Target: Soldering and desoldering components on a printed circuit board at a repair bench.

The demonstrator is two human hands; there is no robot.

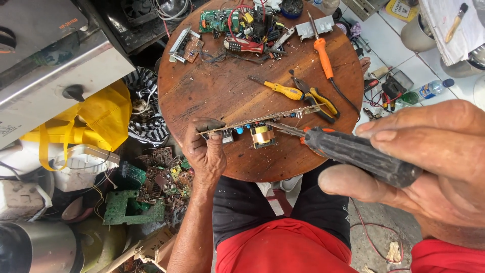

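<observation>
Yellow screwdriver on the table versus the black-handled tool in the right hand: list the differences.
The yellow screwdriver lies loose on the round wooden table; the black-handled tool is gripped in the right hand. One handle is bright yellow, the other dark and worn. The held tool's tip meets the circuit board. Both have metal shafts.

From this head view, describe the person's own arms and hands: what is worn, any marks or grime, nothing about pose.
Both arms are bare, with no sleeves, gloves, watch or rings in view. The left hand has dark grime on its fingertips. The right hand, close to the camera and large in the picture, has short nails with a little dirt at the edges. The left forearm is lean and uncovered.
</observation>
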